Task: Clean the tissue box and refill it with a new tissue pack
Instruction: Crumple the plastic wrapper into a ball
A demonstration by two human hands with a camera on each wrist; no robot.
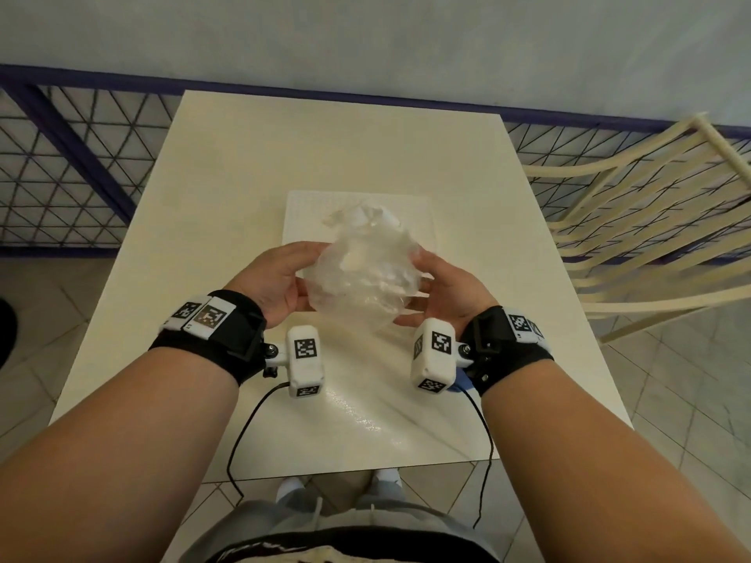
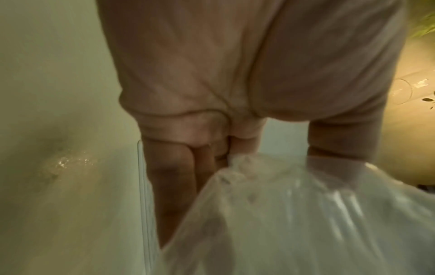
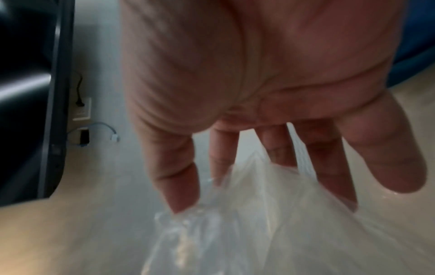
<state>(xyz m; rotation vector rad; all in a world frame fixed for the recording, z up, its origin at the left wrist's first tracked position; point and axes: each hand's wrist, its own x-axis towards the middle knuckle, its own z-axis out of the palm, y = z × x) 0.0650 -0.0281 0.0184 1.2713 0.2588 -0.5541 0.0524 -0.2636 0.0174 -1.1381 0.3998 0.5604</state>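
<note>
A crumpled wad of clear plastic wrapper hangs between both hands above the middle of the cream table. My left hand grips its left side, fingers curled and pinching the film. My right hand holds the right side, thumb on top and spread fingers underneath, the film between them. Behind the wad a flat white tissue stack lies on the table, partly hidden by the plastic. Its layered edge shows beside my left fingers. No tissue box is in view.
A cream slatted chair stands at the table's right side. A blue railing with wire mesh runs behind the table. Something small and blue peeks out under my right wrist. Sensor cables hang over the table's near edge.
</note>
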